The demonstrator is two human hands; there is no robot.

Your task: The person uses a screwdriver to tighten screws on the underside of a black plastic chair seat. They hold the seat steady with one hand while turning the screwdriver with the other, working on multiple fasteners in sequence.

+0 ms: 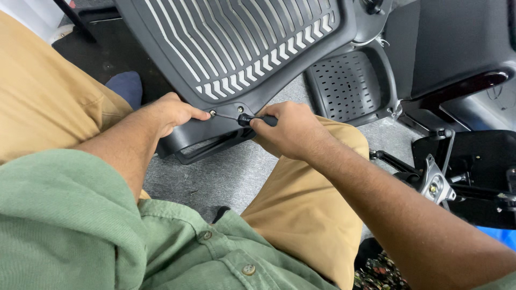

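Observation:
A grey slatted plastic chair back (236, 48) lies tilted in front of me, its lower bracket end resting between my knees. My left hand (169, 113) grips that lower bracket, with a fingertip beside a small screw (213, 113). In my right hand (287, 129) I hold a black-handled screwdriver (257, 120), its thin shaft pointing left with the tip at the screw. A second screw hole sits just right of the first.
A perforated grey chair part (349, 86) lies on the grey carpet to the right. A black seat cushion (446, 43) and a metal chair mechanism (438, 182) are at the far right. My tan trousers and green shirt fill the foreground.

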